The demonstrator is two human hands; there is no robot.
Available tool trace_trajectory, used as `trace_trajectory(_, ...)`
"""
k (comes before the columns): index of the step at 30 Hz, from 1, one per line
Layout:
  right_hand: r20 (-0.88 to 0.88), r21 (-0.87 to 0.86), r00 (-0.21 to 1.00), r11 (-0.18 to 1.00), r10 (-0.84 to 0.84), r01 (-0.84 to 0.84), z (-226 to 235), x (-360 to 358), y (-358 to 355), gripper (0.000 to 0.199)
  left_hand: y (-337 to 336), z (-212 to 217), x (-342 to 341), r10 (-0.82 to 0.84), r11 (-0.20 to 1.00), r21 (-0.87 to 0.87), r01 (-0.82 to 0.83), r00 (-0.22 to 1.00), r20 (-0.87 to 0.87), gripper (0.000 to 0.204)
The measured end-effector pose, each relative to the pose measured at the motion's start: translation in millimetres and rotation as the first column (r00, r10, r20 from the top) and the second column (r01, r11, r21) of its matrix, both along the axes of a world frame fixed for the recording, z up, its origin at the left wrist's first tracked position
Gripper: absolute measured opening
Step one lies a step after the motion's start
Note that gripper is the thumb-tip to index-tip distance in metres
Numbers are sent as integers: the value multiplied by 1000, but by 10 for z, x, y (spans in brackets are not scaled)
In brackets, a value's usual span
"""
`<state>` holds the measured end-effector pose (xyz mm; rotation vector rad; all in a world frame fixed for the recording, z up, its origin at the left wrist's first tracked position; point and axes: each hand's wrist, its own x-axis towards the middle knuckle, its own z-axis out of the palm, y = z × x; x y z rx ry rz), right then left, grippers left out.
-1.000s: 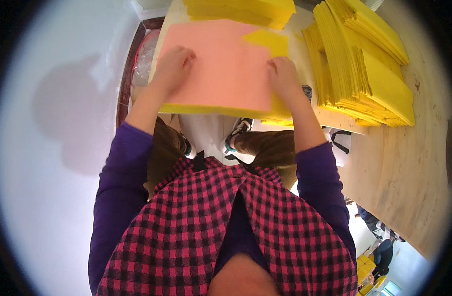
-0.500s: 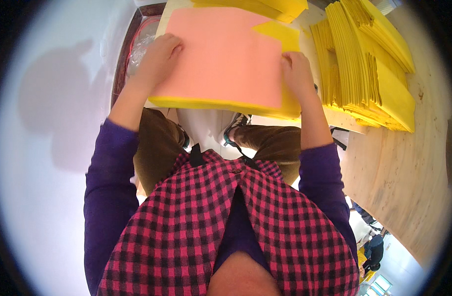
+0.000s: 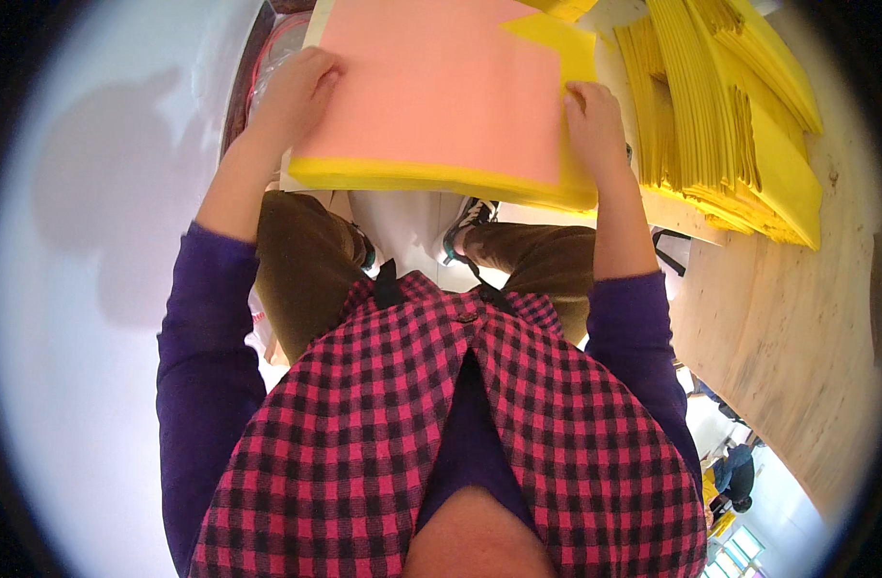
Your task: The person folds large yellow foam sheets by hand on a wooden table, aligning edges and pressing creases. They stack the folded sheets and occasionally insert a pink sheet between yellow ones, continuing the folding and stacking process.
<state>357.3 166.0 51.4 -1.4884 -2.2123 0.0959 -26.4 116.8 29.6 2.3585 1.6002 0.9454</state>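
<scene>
A flat pink sheet (image 3: 431, 106) lies on a thick yellow stack of sheets (image 3: 393, 176), whose front edge faces me. A pointed notch at the pink sheet's far right corner lets the yellow show. At the pink sheet's left edge, my left hand (image 3: 298, 94) has its fingers curled and pressed together on the margin. My right hand (image 3: 597, 125) is closed, thumb against fingers, just beside the pink sheet's right edge, over the yellow. What its fingertips hold is hidden.
Folded yellow sheets (image 3: 701, 106) are piled on the wooden table (image 3: 759, 328) to the right. More yellow material (image 3: 568, 10) lies at the far edge. Clear plastic (image 3: 279, 60) sits left of the stack. A person (image 3: 735, 477) is far off at the lower right.
The stack, hands and legs all sit slightly higher in the picture. Both hands remain at the same sides of the pink sheet, which lies much as before.
</scene>
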Motion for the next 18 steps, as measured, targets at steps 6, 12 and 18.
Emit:
trace_trajectory(6, -15, 6, 999, 999, -48, 48, 5, -51, 68, 28, -46, 136, -34, 12, 996, 89, -9, 999, -33, 19)
trace_trajectory(12, -3, -49, 1000, 999, 8, -8, -30, 14, -214, 28, -378, 63, 29, -7, 1000, 3, 7, 1000, 18, 20)
trace_trajectory(18, -8, -49, 994, 993, -108, 107, 19, -61, 255, 29, 19, 85, 72, 42, 997, 66, -38, 997, -72, 18)
